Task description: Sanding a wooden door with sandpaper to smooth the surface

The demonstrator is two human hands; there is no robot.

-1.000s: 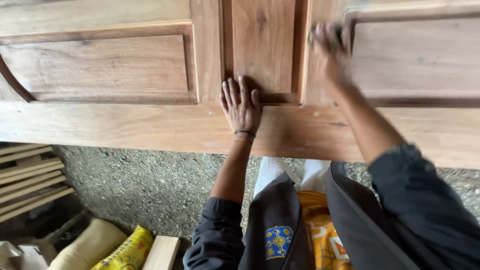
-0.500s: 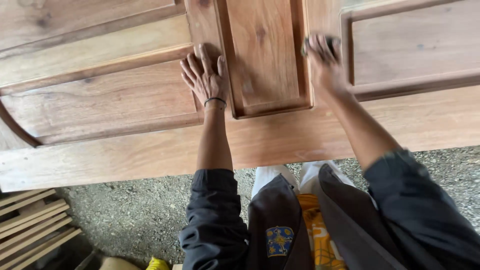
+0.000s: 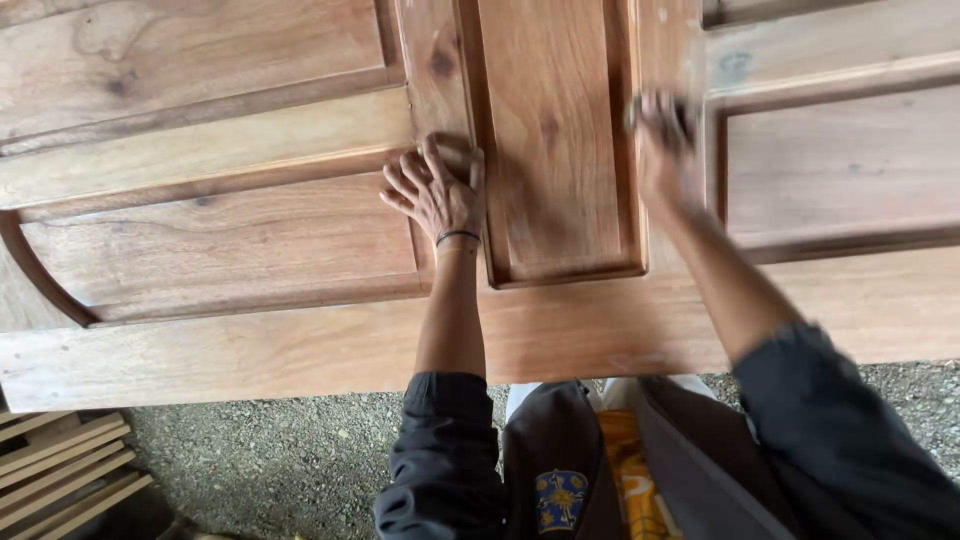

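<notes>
wooden door point(image 3: 250, 230) under both hands

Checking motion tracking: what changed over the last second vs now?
The left hand slid from the door's bottom rail up onto the stile beside the narrow centre panel, fingers now bunched rather than spread. The right hand stays pressed on the next stile, still gripping a small dark object, blurred. The wooden door lies flat as before.

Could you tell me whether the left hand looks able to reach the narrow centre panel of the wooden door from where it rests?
Probably yes: the left hand lies flat beside the centre panel, with nothing between.
</notes>
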